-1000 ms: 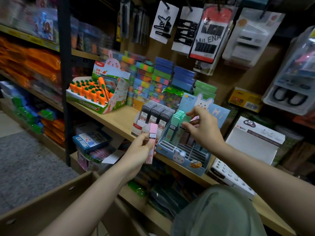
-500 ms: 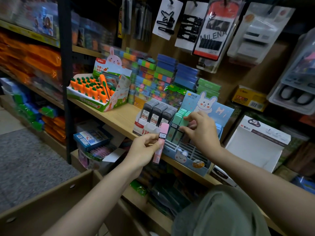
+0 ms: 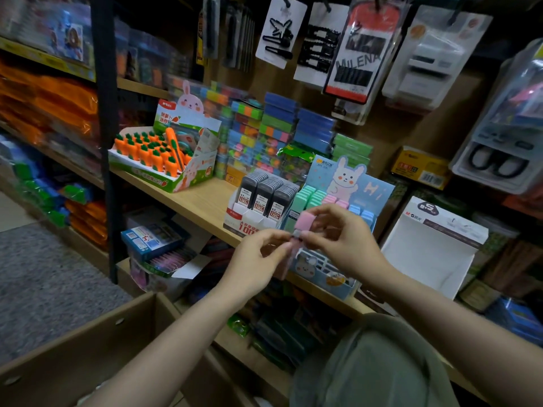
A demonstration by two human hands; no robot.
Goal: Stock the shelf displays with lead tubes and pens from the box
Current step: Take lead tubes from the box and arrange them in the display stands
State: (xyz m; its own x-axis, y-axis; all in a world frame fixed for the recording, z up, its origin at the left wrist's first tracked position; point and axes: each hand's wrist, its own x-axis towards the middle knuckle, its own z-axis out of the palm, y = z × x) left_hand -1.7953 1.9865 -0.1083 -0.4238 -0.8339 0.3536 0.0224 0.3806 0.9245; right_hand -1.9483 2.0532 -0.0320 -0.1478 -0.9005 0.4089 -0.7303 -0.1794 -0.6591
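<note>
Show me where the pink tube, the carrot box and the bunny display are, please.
pink tube (image 3: 305, 222), head view, on its pink top end above the hands.
carrot box (image 3: 152, 176), head view, on its front wall.
bunny display (image 3: 348, 179), head view, on the bunny printed on its back card.

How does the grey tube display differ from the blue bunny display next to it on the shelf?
The grey tube display has a white and red front and dark grey tubes packed in three full rows. The blue bunny display has a tall bunny backboard and pastel green, pink and blue tubes at the back, with its front slots open. Both stand side by side at the edge of the wooden shelf.
</note>
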